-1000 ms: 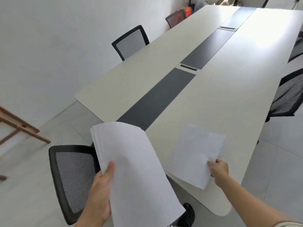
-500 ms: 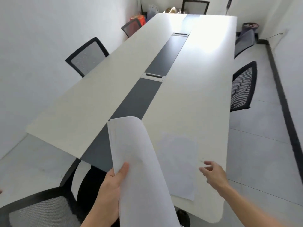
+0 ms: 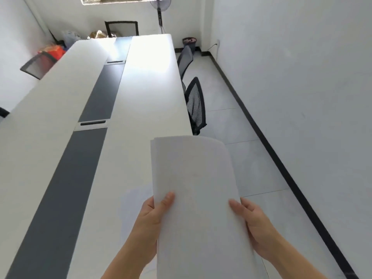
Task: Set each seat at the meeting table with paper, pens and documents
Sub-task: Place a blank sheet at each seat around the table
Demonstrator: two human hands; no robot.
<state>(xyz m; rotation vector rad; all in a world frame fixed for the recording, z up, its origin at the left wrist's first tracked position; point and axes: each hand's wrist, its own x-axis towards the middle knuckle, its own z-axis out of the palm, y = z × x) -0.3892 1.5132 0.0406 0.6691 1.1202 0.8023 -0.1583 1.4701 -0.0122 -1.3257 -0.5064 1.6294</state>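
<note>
White walls close in a narrow room, most of it taken up by a long white meeting table [image 3: 50, 121] with a dark grey strip [image 3: 84, 158] down its middle. The strip is broken by a silver cable hatch [image 3: 91, 124] and a second cable hatch [image 3: 115, 62] farther off. Light glares off the far half of the tabletop.

Two black mesh office chairs stand close against the table's right edge, the nearer chair [image 3: 196, 105] and the farther chair [image 3: 186, 57]. They jut into the aisle of pale grey floor tiles [image 3: 251, 158], which runs beside a black skirting board [image 3: 281, 168]. A third black mesh chair [image 3: 121, 28] sits at the far head. A fourth black chair [image 3: 37, 66] stands on the left side with an orange bundle [image 3: 53, 51] behind it. By the back wall stand a pedestal fan [image 3: 160, 9] and a dark waste bin [image 3: 189, 42].

Close to the camera, a thick stack of white paper sheets [image 3: 193, 178] is held up over the table's near right edge, its far end bowed over. The left hand [image 3: 153, 218] grips the stack's left edge with the thumb laid on top, its fingers hidden beneath. The right hand [image 3: 255, 220] grips the right edge the same way. A single white sheet [image 3: 134, 202] lies flat on the table, faint against the surface and largely hidden by the left hand and the stack.
</note>
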